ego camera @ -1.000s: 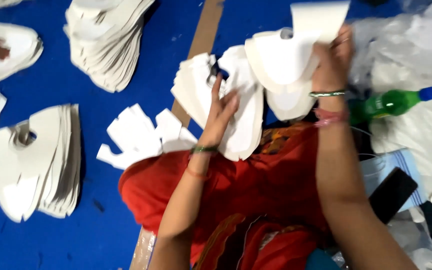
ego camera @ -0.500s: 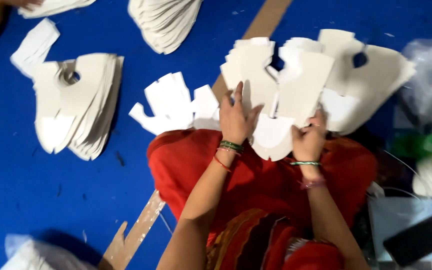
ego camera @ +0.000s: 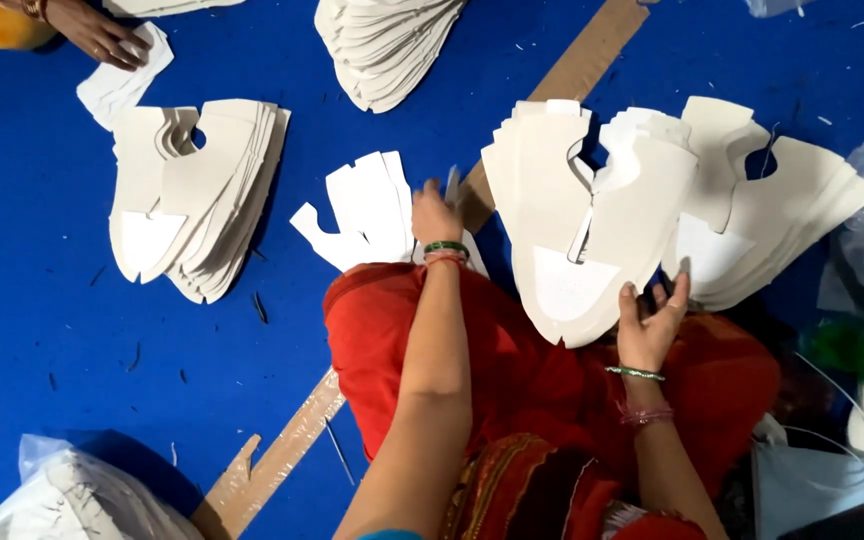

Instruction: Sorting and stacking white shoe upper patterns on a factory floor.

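White cut-out stack (ego camera: pixel 592 220) on blue floor (ego camera: pixel 32 320) by lap. Right hand (ego camera: pixel 649 325) open, fingertips at stack's lower edge; left hand (ego camera: pixel 436 215) closed on loose pieces (ego camera: pixel 362 215). Best square edges w/ both hands before lifting.

Cutouts (ego camera: pixel 592 220): off-white, matt, smooth, thin stiff sheet, paper or board, cannot tell which. Floor (ego camera: pixel 42 330): blue cloth-like cover, matt, flecked with scraps. Tape strip (ego camera: pixel 282 455) left of skirt: brown, glossy. Skirt (ego camera: pixel 532 370): red cloth, matt. Bangles (ego camera: pixel 445 247) above skirt: green, shiny. Bag (ego camera: pixel 72 495) far left of skirt: clear plastic, crinkled, glossy.
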